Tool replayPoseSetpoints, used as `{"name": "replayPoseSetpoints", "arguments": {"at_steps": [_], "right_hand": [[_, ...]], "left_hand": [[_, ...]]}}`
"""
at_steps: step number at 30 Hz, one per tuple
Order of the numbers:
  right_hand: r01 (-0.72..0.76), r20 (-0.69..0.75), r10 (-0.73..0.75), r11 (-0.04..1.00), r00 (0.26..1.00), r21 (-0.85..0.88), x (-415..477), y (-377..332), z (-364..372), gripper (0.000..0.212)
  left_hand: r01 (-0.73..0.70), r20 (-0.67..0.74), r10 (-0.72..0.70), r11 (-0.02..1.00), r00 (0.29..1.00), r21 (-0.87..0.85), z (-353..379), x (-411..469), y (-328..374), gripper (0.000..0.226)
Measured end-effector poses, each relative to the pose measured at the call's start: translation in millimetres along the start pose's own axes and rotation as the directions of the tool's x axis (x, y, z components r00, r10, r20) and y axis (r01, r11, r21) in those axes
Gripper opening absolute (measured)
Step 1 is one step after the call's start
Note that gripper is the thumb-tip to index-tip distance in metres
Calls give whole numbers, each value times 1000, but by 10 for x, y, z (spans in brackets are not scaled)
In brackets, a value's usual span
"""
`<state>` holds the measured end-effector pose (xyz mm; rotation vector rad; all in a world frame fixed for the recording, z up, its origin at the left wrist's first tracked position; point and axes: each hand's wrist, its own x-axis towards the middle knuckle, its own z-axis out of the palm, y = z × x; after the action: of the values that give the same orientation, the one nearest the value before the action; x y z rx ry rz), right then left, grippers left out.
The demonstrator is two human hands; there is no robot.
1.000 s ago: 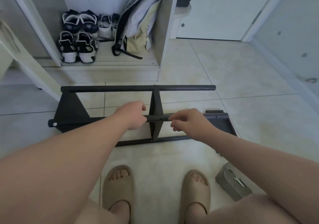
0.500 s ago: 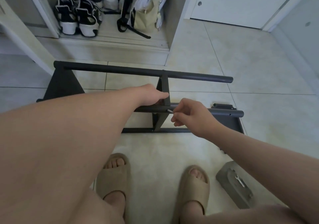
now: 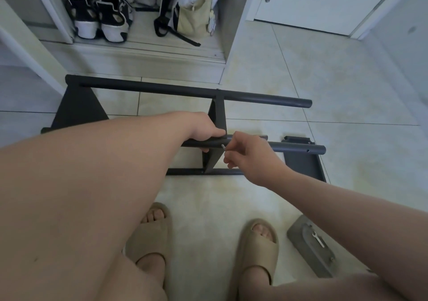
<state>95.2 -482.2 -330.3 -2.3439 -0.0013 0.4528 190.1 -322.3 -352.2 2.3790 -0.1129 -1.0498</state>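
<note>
Right hand (image 3: 252,159): thumb and forefinger pinched on a silver fastener (image 3: 222,146) (screw or pin, too small to call), other fingers curled under.

Fastener sticks out of the fingertips up and to the left, tip touching the middle tube (image 3: 298,148) right where it passes through the centre panel (image 3: 216,120).

Key relation: the tube's long axis runs left–right past the hand and the fastener's axis crosses it, so I'd say the next push goes in across the tube, away from the wrist. I can't see the hole under the tip. A spare hole shows near the tube's free end, well out past the knuckles.

Left hand (image 3: 202,129) is just the other side of the panel, clamped on the same tube — thumb on top against the panel edge, fingers wrapped beneath. It's bracing. The right hand is the one on the fastener and does the driving.

Further out:
- The far tube (image 3: 150,88) lies parallel, beyond both hands.
- The end plate (image 3: 303,164) lies flat on the floor behind the right wrist.
- A grey block (image 3: 308,247) with a small spanner (image 3: 319,240) on it sits back near the right elbow.

Versus 1 s ago:
- The left hand was then a gap short of the panel and is now hard up against it.
- The right fingers were on the tube with no fastener showing, and it's now out at the tip.
- Since half a second ago, grip and contact point are basically unchanged.
</note>
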Motion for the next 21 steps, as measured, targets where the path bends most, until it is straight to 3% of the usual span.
{"name": "replayPoseSetpoints", "arguments": {"at_steps": [10, 14, 21], "right_hand": [[-38, -27, 38, 999, 999, 1, 18, -64, 42, 18], [-90, -18, 93, 986, 995, 137, 48, -52, 25, 16], [-169, -13, 185, 922, 983, 348, 74, -70, 57, 16]], "left_hand": [[-4, 12, 4, 998, 1000, -67, 23, 6, 12, 41], [-27, -37, 23, 992, 999, -121, 57, 8, 41, 41], [-33, 9, 33, 999, 999, -14, 15, -53, 10, 43]]}}
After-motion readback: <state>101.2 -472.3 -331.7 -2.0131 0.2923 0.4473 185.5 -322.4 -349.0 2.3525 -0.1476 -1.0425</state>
